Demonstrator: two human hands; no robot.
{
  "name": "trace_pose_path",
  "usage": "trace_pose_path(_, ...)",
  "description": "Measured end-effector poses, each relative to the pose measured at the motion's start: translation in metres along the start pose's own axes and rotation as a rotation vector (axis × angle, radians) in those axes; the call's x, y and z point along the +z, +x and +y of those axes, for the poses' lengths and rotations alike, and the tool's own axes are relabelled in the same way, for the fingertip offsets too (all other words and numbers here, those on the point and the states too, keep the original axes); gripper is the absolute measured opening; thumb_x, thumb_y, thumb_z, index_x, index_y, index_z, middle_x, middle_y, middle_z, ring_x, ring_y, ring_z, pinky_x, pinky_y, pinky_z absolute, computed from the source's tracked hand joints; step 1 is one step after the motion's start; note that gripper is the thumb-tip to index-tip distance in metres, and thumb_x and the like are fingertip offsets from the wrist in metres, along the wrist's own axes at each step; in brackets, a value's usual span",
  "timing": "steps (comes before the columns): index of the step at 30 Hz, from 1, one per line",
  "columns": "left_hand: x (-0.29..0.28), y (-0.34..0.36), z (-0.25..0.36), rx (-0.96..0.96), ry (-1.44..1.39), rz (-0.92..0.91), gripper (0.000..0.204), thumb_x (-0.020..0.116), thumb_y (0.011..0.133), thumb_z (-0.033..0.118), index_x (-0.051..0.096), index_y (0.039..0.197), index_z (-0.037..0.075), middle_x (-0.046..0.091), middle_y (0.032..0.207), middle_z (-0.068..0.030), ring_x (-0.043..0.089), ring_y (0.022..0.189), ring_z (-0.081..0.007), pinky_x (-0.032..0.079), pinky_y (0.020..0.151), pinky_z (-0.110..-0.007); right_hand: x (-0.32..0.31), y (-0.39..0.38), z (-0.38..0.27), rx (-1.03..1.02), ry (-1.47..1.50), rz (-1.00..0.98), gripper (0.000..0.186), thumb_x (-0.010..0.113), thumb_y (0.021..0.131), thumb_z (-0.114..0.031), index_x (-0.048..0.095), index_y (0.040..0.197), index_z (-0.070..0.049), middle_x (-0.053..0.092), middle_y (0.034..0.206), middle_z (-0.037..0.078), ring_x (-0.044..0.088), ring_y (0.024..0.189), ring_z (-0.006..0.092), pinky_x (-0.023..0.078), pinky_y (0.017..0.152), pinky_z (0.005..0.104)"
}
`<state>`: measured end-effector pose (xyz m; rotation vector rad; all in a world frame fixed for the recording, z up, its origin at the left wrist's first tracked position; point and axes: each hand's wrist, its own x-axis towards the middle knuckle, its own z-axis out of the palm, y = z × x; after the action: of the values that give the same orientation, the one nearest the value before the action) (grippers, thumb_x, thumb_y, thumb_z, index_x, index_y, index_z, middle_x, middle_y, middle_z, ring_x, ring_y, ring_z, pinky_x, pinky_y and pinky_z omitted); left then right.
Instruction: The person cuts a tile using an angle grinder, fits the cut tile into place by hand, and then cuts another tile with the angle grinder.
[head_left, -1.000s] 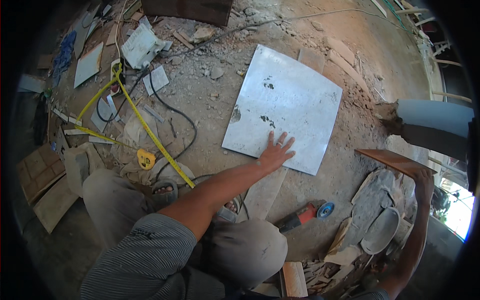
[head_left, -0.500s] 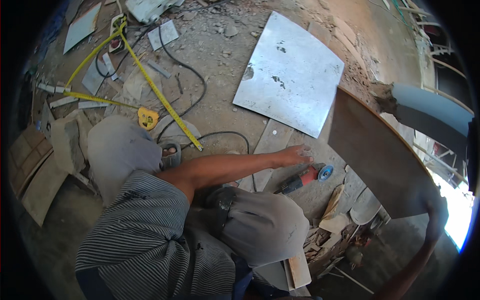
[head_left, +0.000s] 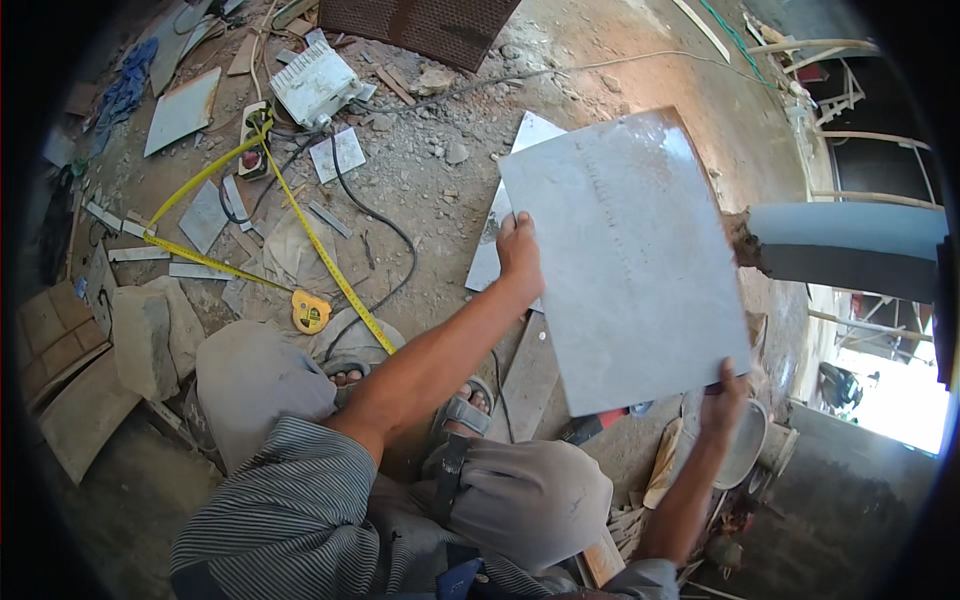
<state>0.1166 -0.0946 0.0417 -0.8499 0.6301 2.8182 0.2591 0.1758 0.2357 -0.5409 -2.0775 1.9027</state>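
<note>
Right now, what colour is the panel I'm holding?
The panel shows a pale grey face, brownish near its top right corner, in the head view.

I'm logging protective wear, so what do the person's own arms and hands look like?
The left hand and right hand are ungloved, and both forearms are bare. The left sleeve is short, with dark and pale grey stripes.

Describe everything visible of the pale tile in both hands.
The pale tile is a flat, four-sided slab, seemingly ceramic, grey with a line of small marks and a brownish far right corner. The left grip holds its left edge, the right grip its near right corner. Held up, it partly hides another tile.
</note>
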Motion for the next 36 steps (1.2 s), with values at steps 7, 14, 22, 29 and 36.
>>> trace_pose_path(7, -0.005, 0.116, 0.007, 0.35, 0.749, 0.118, 0.032, 0.048, 0.093, 0.014, 0.057, 0.12, 0.0, 0.065, 0.107, -0.0163, 0.063, 0.094, -0.0251, 0.047, 0.086, -0.035, 0.037, -0.047, 0.207, 0.281, 0.454, 0.122, 0.053, 0.064, 0.088, -0.01, 0.041, 0.136, -0.001, 0.052, 0.132, 0.012, 0.053, 0.118, 0.0259, 0.047, 0.097, 0.042)
trace_pose_path(14, -0.004, 0.18, 0.001, 0.314, 1.061, 0.123, 0.035, 0.049, 0.087, 0.01, 0.061, 0.118, 0.001, 0.066, 0.108, -0.0196, 0.063, 0.101, -0.0298, 0.048, 0.087, -0.037, 0.066, -0.014, 0.274, 0.408, 0.647, 0.229, 0.046, 0.064, 0.088, -0.009, 0.047, 0.13, -0.008, 0.056, 0.123, 0.007, 0.058, 0.107, 0.0219, 0.051, 0.088, 0.0364)
trace_pose_path(22, 0.0, 0.204, 0.009, 0.319, 1.355, 0.146, 0.041, 0.049, 0.082, 0.007, 0.062, 0.12, 0.002, 0.064, 0.114, -0.0199, 0.062, 0.104, -0.0303, 0.047, 0.09, -0.037, 0.088, -0.005, 0.285, 0.487, 0.667, 0.249, 0.044, 0.062, 0.09, -0.009, 0.045, 0.131, -0.008, 0.056, 0.121, 0.006, 0.058, 0.104, 0.0215, 0.054, 0.08, 0.0366)
trace_pose_path(29, -0.004, 0.221, 0.012, 0.348, 1.516, 0.14, 0.04, 0.048, 0.081, 0.008, 0.062, 0.118, 0.002, 0.062, 0.115, -0.0228, 0.058, 0.11, -0.036, 0.045, 0.096, -0.041, 0.09, -0.002, 0.282, 0.548, 0.592, 0.234, 0.042, 0.062, 0.091, -0.013, 0.046, 0.129, -0.008, 0.056, 0.118, 0.006, 0.058, 0.1, 0.0209, 0.052, 0.078, 0.0368)
trace_pose_path(36, -0.026, 0.247, 0.033, 0.412, 1.615, -0.037, 0.038, 0.046, 0.075, 0.005, 0.066, 0.107, -0.003, 0.068, 0.092, -0.0204, 0.066, 0.081, -0.0271, 0.05, 0.072, -0.038, 0.091, 0.007, 0.274, 0.724, 0.163, 0.162, 0.043, 0.068, 0.087, -0.035, 0.059, 0.103, 0.004, 0.062, 0.08, 0.009, 0.058, 0.061, 0.0146, 0.052, 0.049, 0.0294)
